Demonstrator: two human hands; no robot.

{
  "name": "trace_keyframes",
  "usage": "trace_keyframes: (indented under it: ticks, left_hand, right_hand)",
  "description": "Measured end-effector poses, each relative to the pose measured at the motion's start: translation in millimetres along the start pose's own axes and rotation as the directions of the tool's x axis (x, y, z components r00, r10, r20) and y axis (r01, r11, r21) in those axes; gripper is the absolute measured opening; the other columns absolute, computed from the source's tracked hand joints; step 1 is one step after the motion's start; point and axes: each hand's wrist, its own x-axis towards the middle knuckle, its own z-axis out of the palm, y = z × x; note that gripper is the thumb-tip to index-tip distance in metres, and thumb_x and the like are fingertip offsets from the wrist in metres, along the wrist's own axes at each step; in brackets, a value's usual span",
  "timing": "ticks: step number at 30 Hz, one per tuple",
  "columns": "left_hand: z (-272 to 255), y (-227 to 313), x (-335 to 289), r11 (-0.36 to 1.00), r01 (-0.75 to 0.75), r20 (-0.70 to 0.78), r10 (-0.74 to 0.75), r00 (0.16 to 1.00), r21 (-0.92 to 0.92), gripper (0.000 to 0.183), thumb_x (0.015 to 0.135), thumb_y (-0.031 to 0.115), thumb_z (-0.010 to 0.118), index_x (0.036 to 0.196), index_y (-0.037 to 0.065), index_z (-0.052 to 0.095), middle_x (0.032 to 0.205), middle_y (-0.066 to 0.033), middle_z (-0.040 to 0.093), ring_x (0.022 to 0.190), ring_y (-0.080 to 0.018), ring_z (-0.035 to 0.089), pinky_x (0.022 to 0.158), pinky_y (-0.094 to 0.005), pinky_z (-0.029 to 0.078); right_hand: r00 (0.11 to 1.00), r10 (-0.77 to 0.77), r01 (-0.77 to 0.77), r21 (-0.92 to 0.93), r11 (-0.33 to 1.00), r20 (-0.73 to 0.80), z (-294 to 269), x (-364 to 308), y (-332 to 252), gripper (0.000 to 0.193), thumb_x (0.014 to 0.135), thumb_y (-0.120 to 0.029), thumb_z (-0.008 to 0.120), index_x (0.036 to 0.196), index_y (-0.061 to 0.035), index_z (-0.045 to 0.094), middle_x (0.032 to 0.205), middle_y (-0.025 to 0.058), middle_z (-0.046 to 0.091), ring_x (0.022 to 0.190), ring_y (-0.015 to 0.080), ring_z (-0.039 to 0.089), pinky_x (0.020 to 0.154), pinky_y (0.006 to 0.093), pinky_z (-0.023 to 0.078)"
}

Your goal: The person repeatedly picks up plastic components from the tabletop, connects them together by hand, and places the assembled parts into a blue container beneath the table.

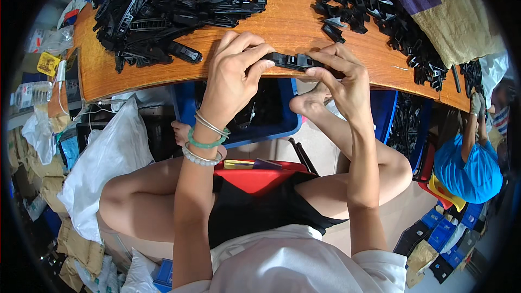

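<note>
Between my two hands, just over the near edge of the wooden table (282, 19), is a black plastic part (290, 61) held level. My left hand (239, 68) pinches its left end between thumb and fingers. At its right end, my right hand (344, 76) grips a black piece, fingertips close together. Whether these are two pieces joined or one cannot be made out. A large heap of long black plastic parts (173, 8) lies beyond my left hand. Smaller black clip-like pieces (374, 13) are scattered beyond my right hand.
Under the table edge stands a blue bin (293, 125) with dark contents; another blue bin (385, 111) holds black parts. A woven sack (450, 11) rests at the far right. A co-worker in a blue shirt (469, 168) sits at right. White bags (111, 157) lie at left.
</note>
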Motion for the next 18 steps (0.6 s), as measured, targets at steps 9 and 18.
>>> trace_keyframes:
  ticks: [9,18]
  left_hand:
    - [-2,1,-2,0.998,-0.015,0.056,0.019,0.998,-0.058,0.026,0.07,0.004,0.075,0.095,-0.002,0.068,0.089,-0.0091,0.061,0.085,-0.0239,0.056,0.076,-0.0328,0.045]
    - [-19,-15,48,0.786,-0.028,-0.106,0.119,0.987,0.618,0.029,0.073,0.006,0.073,0.101,0.002,0.067,0.094,-0.009,0.053,0.091,-0.0263,0.053,0.08,-0.0366,0.045]
  right_hand:
    - [0.995,-0.101,0.101,0.001,0.995,-0.025,18,-9,-6,0.026,0.073,-0.003,0.072,0.098,0.001,0.07,0.088,0.0113,0.059,0.087,0.0261,0.056,0.079,0.0351,0.045]
    - [0.881,-0.277,0.081,-0.455,0.887,-0.384,0,14,0,0.019,0.075,-0.003,0.07,0.094,0.0004,0.066,0.091,0.014,0.061,0.087,0.0312,0.059,0.076,0.0397,0.047]
